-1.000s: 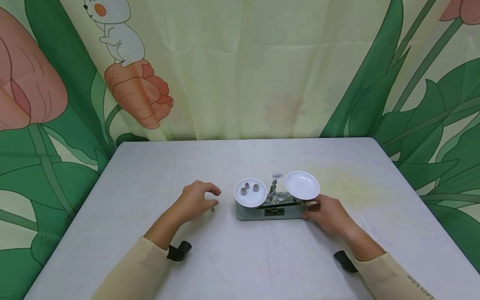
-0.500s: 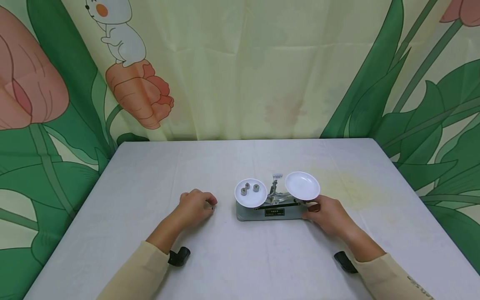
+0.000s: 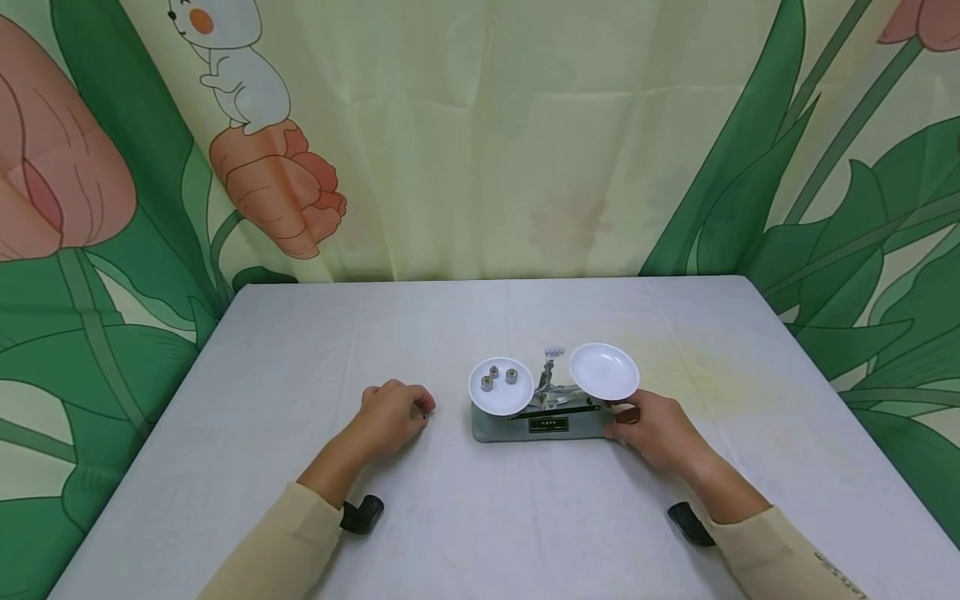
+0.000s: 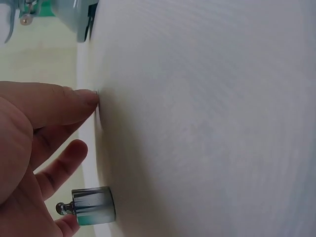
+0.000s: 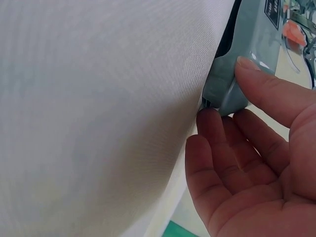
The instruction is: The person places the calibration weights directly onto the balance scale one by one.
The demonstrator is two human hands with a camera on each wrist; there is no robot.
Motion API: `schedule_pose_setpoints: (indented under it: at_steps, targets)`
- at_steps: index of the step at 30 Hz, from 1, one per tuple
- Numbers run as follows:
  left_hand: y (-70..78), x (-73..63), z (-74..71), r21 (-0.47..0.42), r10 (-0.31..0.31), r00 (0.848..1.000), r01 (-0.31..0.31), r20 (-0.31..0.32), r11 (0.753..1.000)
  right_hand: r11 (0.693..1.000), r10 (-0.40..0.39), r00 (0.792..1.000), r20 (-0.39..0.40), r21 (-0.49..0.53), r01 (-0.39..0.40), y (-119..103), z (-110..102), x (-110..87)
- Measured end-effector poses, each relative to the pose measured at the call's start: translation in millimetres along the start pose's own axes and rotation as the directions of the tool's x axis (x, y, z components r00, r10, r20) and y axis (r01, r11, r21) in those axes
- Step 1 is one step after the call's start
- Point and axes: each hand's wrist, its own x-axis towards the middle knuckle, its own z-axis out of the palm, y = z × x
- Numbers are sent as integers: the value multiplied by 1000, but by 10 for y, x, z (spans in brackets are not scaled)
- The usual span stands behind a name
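Observation:
A balance scale with a grey base (image 3: 495, 427) and two white pans stands on the table. Several knobbed metal weights (image 3: 512, 376) sit on its left pan (image 3: 501, 404); the right pan (image 3: 604, 371) is bare. My left hand (image 3: 390, 417), left of the scale, pinches something small at the tabletop, apparently a tiny weight, mostly hidden by thumb and forefinger. By its little finger in the left wrist view stands a larger cylindrical weight (image 4: 94, 205), hidden in the head view. My right hand (image 3: 656, 429) holds the base's right end, thumb on top and fingers against the end (image 5: 229, 91).
A white cloth covers the table (image 3: 480, 525). Behind it hangs a printed curtain (image 3: 480, 150) with flowers and a rabbit. Black wrist cameras (image 3: 362, 515) are worn on both wrists.
My left hand has lowered slightly, and its thumb and forefinger have come together over the small weight that showed on the table. The right hand and the scale have stayed put.

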Motion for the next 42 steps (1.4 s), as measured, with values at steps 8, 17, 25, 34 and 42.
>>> schedule_pose_setpoints:
  at_steps: [8,17,25,34,42]
  targets:
    - [35,-13,-7,-21,-1,1000,0,-15,1000,1000,23,1000,10,-7,-22,-6,4,1]
    - [187,-32,-208,-20,81,994,-83,-79,996,1000,13,1000,3,-11,-13,16,2,1]
    - [383,-107,-362,-52,189,971,-198,-146,979,1000,3,1000,-1,-15,-3,19,3,0]
    - [609,-160,-466,-85,242,955,-259,-173,962,1000,19,1000,5,-16,-19,1,0,-2]
    - [734,-108,-475,-107,273,947,-293,-168,950,1000,17,1000,6,-10,-17,-1,-3,-1]
